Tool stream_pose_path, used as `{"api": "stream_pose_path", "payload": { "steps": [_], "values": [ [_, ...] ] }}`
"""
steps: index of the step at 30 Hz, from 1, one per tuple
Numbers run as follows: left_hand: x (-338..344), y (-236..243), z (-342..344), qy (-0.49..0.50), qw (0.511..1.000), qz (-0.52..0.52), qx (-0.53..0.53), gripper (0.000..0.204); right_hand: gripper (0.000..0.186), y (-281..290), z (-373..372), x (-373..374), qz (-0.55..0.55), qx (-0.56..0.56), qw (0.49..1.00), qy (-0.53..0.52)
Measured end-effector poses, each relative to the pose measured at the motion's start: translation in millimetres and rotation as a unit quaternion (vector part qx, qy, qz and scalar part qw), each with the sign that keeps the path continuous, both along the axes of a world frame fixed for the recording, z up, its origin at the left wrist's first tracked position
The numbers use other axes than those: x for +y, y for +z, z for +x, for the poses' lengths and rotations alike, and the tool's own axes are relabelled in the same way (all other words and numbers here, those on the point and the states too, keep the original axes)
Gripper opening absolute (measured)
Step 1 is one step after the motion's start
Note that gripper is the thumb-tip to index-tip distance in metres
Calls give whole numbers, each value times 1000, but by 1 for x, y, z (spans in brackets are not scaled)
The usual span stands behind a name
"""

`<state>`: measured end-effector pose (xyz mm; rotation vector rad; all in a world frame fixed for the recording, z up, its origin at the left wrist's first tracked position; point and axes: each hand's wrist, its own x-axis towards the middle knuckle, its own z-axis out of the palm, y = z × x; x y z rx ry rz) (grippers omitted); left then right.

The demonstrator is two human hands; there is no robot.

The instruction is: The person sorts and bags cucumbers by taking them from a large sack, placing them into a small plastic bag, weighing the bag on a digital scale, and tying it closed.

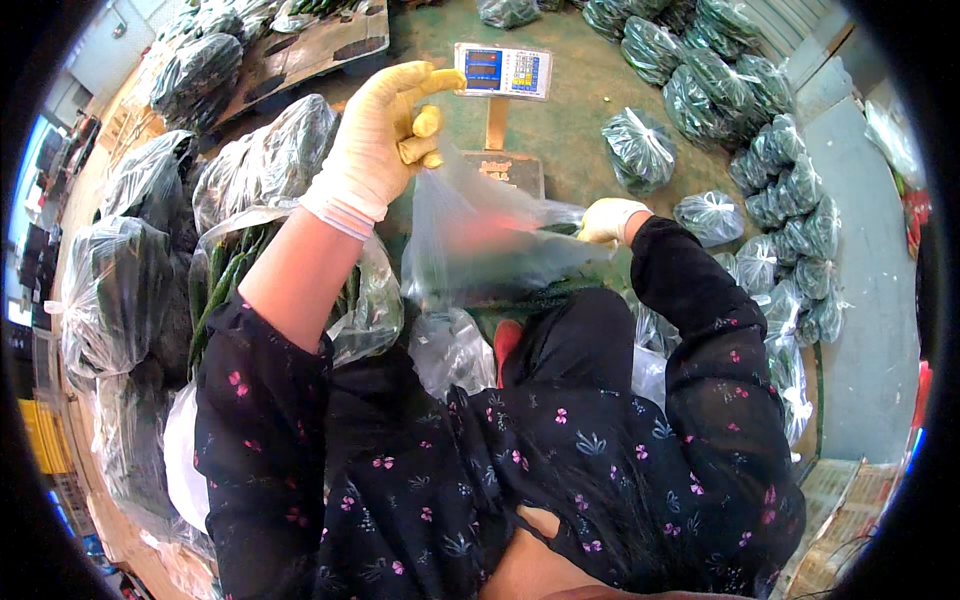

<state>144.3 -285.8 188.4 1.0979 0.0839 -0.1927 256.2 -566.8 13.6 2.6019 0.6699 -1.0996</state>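
A thin clear plastic bag [460, 240] is stretched between my two hands above my lap. My left hand [390, 130], in a yellow-coated glove, is raised higher, its lower fingers curled on the bag's upper corner and its index finger pointing out. Gloved as well, my right hand [606, 220] is closed on the bag's other side, lower and to the right. Through the film a red blur shows; the bag looks to have nothing solid in it. Just beyond it stands a scale with a display [503, 72] on a post and a platform [515, 172] partly hidden by the bag.
An open bag of long green cucumbers [225, 270] is by my left arm, among large filled bags [120, 290]. Tied bags [640, 150] of dark green produce lie on the floor and pile along the right wall. A wooden pallet [310, 55] lies at far left.
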Motion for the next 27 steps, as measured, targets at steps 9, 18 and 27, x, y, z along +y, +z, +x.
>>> {"api": "stream_pose_path", "payload": {
  "steps": [9, 18, 27],
  "values": [
    [27, -115, 29, -17, 990, 140, 6, 46, 27, -58, 1, -13, 163, -146, 974, -57],
    [3, -174, 42, 22, 997, 66, 42, 74, 25, -106, -6, 21, 280, -133, 950, -35],
    [18, -171, 27, -20, 998, 54, 8, 61, 50, -145, 37, 74, 415, -98, 904, -24]
  ]
}}
